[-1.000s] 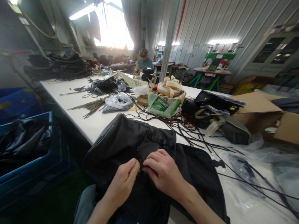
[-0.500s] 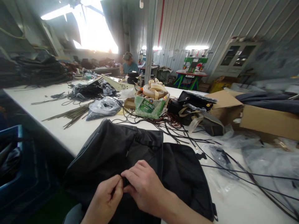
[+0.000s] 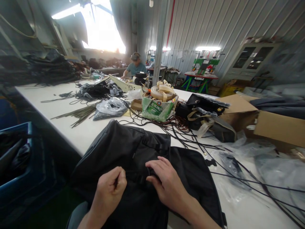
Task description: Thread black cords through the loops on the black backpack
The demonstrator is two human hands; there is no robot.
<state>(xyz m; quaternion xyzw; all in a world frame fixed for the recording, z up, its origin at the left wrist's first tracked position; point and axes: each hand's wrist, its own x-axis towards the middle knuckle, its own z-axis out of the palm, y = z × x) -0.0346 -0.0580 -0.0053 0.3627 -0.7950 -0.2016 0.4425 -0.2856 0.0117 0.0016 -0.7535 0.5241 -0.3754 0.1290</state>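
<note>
A black bag (image 3: 114, 149) of smooth fabric lies on the white table in front of me, its flap (image 3: 190, 171) spread to the right. A thin black strap (image 3: 131, 172) runs across it between my hands, with a dark buckle (image 3: 139, 178) on it. My left hand (image 3: 111, 184) is closed in a pinch at the strap's left end. My right hand (image 3: 164, 178) curls over the strap's right side, thumb and fingers around a dark piece, mostly hidden. Higher on the bag is another strap with a buckle (image 3: 145, 142).
Behind the bag stand a green box (image 3: 154, 109) of rolled webbing, black cords (image 3: 176, 135) and a plastic bag (image 3: 111, 108). Cardboard (image 3: 278, 124) and clear plastic (image 3: 278, 168) lie to the right. A blue crate (image 3: 28, 156) is at left; a person (image 3: 137, 67) sits beyond the table.
My hands, together before, have moved apart, the right one to the right. The strap and buckle now show between them. The view has shifted slightly left.
</note>
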